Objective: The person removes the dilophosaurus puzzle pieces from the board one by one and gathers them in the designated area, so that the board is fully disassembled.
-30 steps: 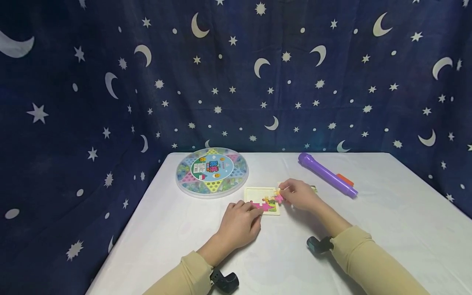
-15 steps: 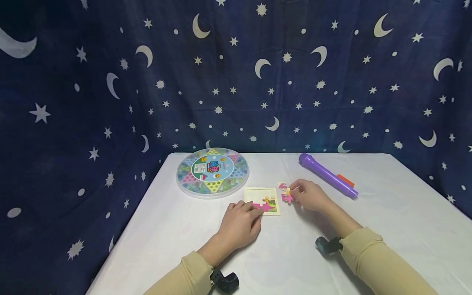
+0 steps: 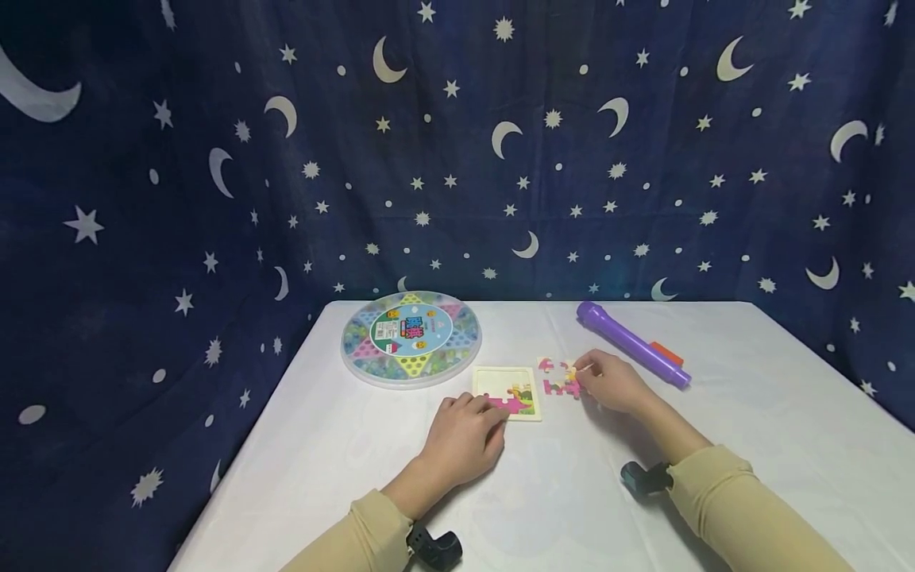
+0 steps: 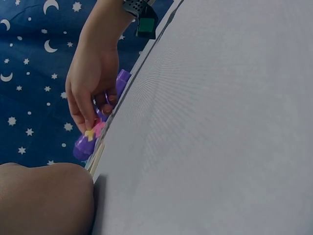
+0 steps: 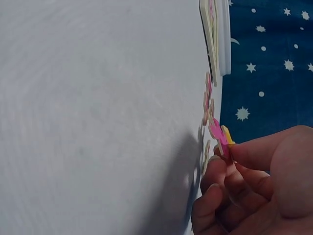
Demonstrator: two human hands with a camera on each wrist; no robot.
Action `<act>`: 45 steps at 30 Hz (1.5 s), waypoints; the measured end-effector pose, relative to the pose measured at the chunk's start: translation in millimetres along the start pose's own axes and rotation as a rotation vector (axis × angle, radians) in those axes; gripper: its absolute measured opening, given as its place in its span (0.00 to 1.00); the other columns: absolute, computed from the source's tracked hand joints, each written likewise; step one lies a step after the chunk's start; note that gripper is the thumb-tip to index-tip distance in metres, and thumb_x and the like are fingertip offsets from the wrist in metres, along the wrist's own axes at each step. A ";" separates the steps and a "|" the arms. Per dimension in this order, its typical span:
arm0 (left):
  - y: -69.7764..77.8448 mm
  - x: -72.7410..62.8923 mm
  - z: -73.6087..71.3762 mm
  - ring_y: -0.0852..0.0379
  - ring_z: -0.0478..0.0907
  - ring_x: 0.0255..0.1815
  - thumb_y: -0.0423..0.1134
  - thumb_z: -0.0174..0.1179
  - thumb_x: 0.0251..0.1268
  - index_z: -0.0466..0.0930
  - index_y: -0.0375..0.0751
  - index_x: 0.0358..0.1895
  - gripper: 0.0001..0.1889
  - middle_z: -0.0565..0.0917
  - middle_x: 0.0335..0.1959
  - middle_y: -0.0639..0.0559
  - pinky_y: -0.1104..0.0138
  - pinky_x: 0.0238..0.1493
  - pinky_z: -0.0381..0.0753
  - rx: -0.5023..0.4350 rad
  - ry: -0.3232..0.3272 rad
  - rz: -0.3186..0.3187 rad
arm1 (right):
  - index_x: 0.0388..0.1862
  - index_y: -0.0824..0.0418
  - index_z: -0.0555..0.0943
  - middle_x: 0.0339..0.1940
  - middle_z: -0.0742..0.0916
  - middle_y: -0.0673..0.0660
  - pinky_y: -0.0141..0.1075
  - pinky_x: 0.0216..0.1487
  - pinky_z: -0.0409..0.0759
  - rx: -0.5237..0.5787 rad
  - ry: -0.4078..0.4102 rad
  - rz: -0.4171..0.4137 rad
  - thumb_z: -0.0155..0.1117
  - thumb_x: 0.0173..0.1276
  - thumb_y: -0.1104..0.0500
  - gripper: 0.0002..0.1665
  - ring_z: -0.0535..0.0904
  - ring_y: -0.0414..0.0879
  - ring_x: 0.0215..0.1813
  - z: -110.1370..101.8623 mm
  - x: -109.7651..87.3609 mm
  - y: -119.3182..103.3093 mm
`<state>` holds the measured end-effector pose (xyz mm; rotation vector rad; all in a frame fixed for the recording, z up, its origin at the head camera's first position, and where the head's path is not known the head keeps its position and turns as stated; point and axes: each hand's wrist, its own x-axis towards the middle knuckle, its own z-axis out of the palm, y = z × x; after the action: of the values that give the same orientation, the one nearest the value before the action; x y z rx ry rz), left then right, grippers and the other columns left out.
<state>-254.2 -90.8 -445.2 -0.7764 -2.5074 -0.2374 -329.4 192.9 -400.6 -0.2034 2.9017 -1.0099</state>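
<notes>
In the head view, my left hand (image 3: 466, 433) rests on the lower left of a small cream puzzle tray (image 3: 503, 371), with fingertips over its pink pieces. Joined pink, green and yellow pieces fill the tray's lower and right part. To the tray's right, my right hand (image 3: 616, 383) is over several loose puzzle pieces (image 3: 552, 388) on the table. In the right wrist view, its thumb and index finger pinch a pink and yellow puzzle piece (image 5: 218, 131) slightly above the table. The left wrist view shows that piece (image 4: 90, 134) too. My left fingertips are hidden there.
A round Chinese checkers set (image 3: 411, 365) under a clear lid lies behind the tray to the left. A purple toy microphone (image 3: 632, 343) lies at the back right, with an orange piece (image 3: 668, 353) beside it. A white cloth covers the table (image 3: 543, 492).
My right hand has moved right, away from the tray, with the puzzle piece between its fingers. More loose pieces show beside the tray. My left hand stays in place.
</notes>
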 end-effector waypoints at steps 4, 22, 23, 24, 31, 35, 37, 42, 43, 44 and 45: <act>-0.3 -0.5 0.8 0.54 0.79 0.45 0.47 0.58 0.72 0.90 0.55 0.52 0.13 0.86 0.45 0.55 0.56 0.47 0.76 -0.003 -0.008 -0.004 | 0.58 0.66 0.76 0.41 0.82 0.61 0.41 0.30 0.77 0.010 -0.009 0.006 0.59 0.76 0.56 0.18 0.77 0.50 0.31 -1.1 -1.3 2.1; 0.3 -0.7 0.7 0.53 0.80 0.45 0.47 0.59 0.72 0.90 0.55 0.52 0.13 0.86 0.44 0.56 0.55 0.47 0.76 -0.012 0.009 0.005 | 0.52 0.66 0.80 0.37 0.82 0.58 0.39 0.33 0.79 -0.105 0.025 0.027 0.72 0.69 0.53 0.21 0.77 0.50 0.34 -0.1 -4.5 6.8; 0.2 -0.7 0.7 0.53 0.80 0.45 0.47 0.59 0.72 0.90 0.55 0.52 0.13 0.86 0.44 0.55 0.55 0.47 0.76 -0.013 0.009 0.005 | 0.51 0.66 0.80 0.36 0.82 0.57 0.40 0.34 0.79 -0.116 0.032 0.021 0.72 0.69 0.53 0.20 0.77 0.50 0.35 0.2 -4.6 7.3; 0.3 -0.8 0.6 0.53 0.80 0.45 0.47 0.59 0.72 0.90 0.55 0.52 0.13 0.86 0.45 0.55 0.55 0.47 0.76 -0.013 0.008 0.004 | 0.50 0.66 0.80 0.36 0.82 0.57 0.40 0.36 0.78 -0.120 0.036 0.014 0.73 0.69 0.54 0.20 0.77 0.50 0.36 0.3 -5.0 7.3; -0.2 -1.1 1.8 0.54 0.80 0.45 0.47 0.59 0.72 0.90 0.55 0.52 0.13 0.86 0.45 0.56 0.56 0.47 0.76 -0.003 0.008 0.008 | 0.48 0.65 0.81 0.34 0.81 0.56 0.43 0.41 0.76 -0.125 0.056 0.021 0.73 0.68 0.54 0.18 0.76 0.51 0.39 1.0 -5.2 6.8; -0.7 -1.3 2.7 0.54 0.79 0.45 0.47 0.58 0.72 0.90 0.55 0.51 0.13 0.86 0.45 0.56 0.56 0.47 0.76 0.002 0.007 0.008 | 0.47 0.65 0.81 0.35 0.83 0.56 0.44 0.43 0.78 -0.110 0.075 -0.013 0.73 0.68 0.55 0.17 0.77 0.52 0.40 4.1 -5.6 2.3; -0.7 -1.5 2.7 0.54 0.79 0.45 0.47 0.58 0.72 0.90 0.55 0.51 0.13 0.86 0.45 0.56 0.56 0.47 0.76 0.004 0.007 0.008 | 0.46 0.65 0.82 0.36 0.84 0.56 0.45 0.43 0.78 -0.101 0.079 -0.038 0.73 0.68 0.56 0.16 0.77 0.52 0.40 6.5 -6.0 -1.6; -0.3 -1.0 2.2 0.54 0.79 0.45 0.48 0.58 0.72 0.90 0.55 0.52 0.13 0.86 0.44 0.56 0.56 0.47 0.76 0.005 0.003 0.010 | 0.46 0.62 0.83 0.37 0.85 0.55 0.44 0.43 0.79 -0.095 0.059 -0.070 0.72 0.68 0.57 0.13 0.78 0.52 0.41 15.4 -4.3 -12.4; -0.2 -0.9 2.1 0.54 0.79 0.45 0.48 0.58 0.72 0.89 0.55 0.52 0.13 0.86 0.44 0.56 0.56 0.47 0.76 0.006 0.001 0.010 | 0.47 0.62 0.83 0.37 0.85 0.55 0.43 0.42 0.79 -0.093 0.052 -0.071 0.72 0.69 0.57 0.13 0.78 0.51 0.41 17.3 -3.8 -14.9; -0.1 -0.8 2.0 0.54 0.79 0.45 0.48 0.58 0.72 0.89 0.56 0.52 0.13 0.86 0.44 0.56 0.56 0.47 0.76 0.008 -0.001 0.009 | 0.47 0.62 0.83 0.38 0.85 0.55 0.42 0.42 0.79 -0.091 0.044 -0.082 0.71 0.69 0.57 0.12 0.78 0.51 0.41 18.6 -3.3 -17.0; 0.0 -0.7 2.0 0.54 0.79 0.45 0.48 0.58 0.72 0.89 0.56 0.53 0.13 0.85 0.44 0.56 0.56 0.47 0.76 0.010 -0.003 0.008 | 0.48 0.62 0.84 0.38 0.85 0.55 0.41 0.40 0.80 -0.083 0.035 -0.088 0.71 0.69 0.58 0.12 0.78 0.50 0.40 20.0 -2.9 -19.4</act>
<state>-254.5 -90.5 -447.3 -0.7827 -2.5060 -0.2213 -322.5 166.0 -404.2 -0.3239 2.9932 -0.9142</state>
